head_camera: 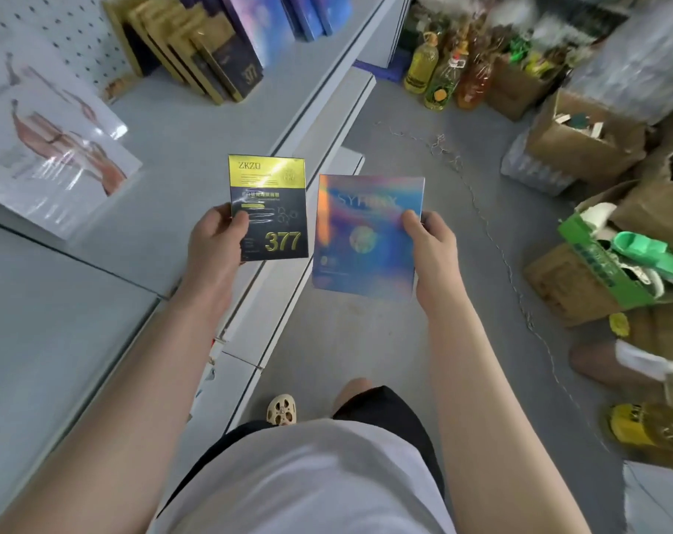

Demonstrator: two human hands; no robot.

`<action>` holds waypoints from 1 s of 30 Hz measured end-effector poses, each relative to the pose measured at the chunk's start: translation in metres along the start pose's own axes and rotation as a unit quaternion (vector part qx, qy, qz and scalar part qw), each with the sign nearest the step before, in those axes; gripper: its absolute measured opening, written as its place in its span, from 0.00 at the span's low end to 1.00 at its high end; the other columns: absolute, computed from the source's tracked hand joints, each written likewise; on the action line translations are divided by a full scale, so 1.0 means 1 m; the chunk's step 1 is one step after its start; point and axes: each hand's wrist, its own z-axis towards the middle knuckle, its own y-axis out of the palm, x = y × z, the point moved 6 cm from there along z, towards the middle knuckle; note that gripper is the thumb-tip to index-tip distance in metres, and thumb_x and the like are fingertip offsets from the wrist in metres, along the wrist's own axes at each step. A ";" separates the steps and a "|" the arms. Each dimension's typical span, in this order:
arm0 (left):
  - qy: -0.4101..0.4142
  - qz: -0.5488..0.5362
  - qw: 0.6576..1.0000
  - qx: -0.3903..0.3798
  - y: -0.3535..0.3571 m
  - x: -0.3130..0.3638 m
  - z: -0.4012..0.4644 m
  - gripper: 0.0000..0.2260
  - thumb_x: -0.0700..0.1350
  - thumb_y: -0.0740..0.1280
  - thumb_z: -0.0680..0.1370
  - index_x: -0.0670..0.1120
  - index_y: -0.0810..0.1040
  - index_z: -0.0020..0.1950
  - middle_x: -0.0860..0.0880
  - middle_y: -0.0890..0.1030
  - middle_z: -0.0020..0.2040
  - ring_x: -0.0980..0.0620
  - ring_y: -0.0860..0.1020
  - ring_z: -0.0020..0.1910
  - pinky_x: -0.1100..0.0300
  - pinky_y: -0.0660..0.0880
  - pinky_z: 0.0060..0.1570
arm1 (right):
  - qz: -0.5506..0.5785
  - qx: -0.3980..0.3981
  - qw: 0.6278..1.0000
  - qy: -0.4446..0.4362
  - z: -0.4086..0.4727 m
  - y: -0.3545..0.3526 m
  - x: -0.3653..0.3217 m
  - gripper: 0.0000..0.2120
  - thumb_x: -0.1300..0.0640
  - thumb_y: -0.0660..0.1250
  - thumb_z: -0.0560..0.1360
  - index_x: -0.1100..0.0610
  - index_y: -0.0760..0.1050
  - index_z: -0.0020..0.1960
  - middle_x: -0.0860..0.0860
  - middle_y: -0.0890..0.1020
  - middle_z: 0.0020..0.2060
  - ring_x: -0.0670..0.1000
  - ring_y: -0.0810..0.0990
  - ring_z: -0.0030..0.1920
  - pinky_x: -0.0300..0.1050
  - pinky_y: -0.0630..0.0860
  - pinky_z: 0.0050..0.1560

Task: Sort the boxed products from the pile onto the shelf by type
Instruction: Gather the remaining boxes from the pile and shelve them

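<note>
Two boxes sit mid-frame in my grip; my left hand (215, 240) pinches the black-and-gold box (273, 204) marked 377, thumb on its face; my right hand (431, 244) grips the iridescent blue box (360, 240), its lettering too blurred to read; matching boxes stand on the shelf (181, 148) at upper left.

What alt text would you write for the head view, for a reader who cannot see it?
A person holds a black-and-gold box marked 377 in the left hand and an iridescent blue box in the right hand, beside a grey shelf with matching boxes standing upright.
</note>
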 end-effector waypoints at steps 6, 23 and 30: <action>-0.008 0.005 1.000 0.010 0.072 0.012 0.075 0.06 0.41 0.63 0.81 0.49 0.78 0.54 0.45 0.83 0.53 0.48 0.80 0.50 0.48 0.76 0.59 | 0.009 0.002 1.000 -0.001 0.106 -0.008 -0.021 0.10 0.57 0.65 0.78 0.55 0.70 0.38 0.49 0.73 0.33 0.48 0.71 0.31 0.42 0.69 0.37; -0.010 -0.041 0.971 0.235 0.187 0.058 0.220 0.08 0.46 0.63 0.79 0.50 0.77 0.56 0.47 0.83 0.55 0.44 0.81 0.57 0.42 0.75 0.61 | -0.070 -0.223 0.968 -0.089 0.403 0.083 -0.133 0.08 0.55 0.64 0.81 0.58 0.75 0.55 0.50 0.81 0.42 0.48 0.80 0.40 0.41 0.76 0.40; -0.001 -0.063 0.949 0.309 0.171 0.072 0.286 0.06 0.42 0.61 0.82 0.50 0.76 0.55 0.49 0.82 0.53 0.48 0.80 0.55 0.46 0.76 0.61 | -0.089 -0.304 0.933 -0.170 0.468 0.181 -0.170 0.06 0.51 0.64 0.79 0.53 0.74 0.53 0.52 0.79 0.42 0.50 0.77 0.42 0.44 0.74 0.42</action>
